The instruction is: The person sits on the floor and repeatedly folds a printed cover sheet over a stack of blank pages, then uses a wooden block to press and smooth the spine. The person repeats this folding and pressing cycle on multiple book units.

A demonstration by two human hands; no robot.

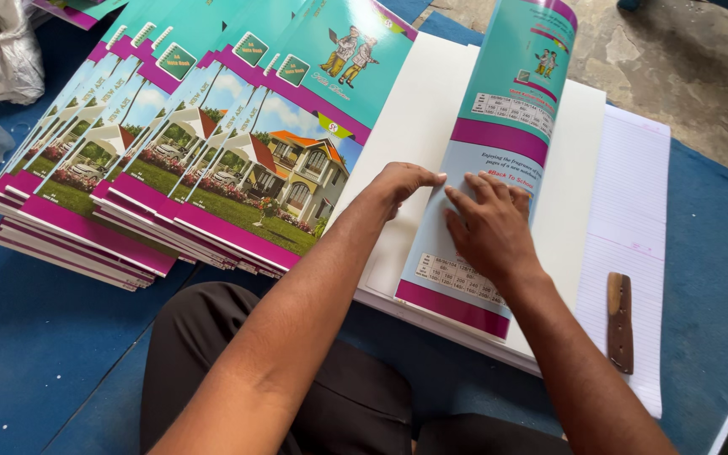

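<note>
On a blue floor mat (35, 354), left hand (402, 184) and right hand (486, 223) press flat, fingers spread, on a curling printed cover (499, 126) atop white pages (419, 118); released unevenly, it could crease crooked.

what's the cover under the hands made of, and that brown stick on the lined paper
The cover looks like glossy coated paper or thin card: it shines and curls up at its far end while both hands press it flat. The brown stick looks like wood, matte with a grainy, worn surface, though a dull plastic cannot be ruled out.
</note>
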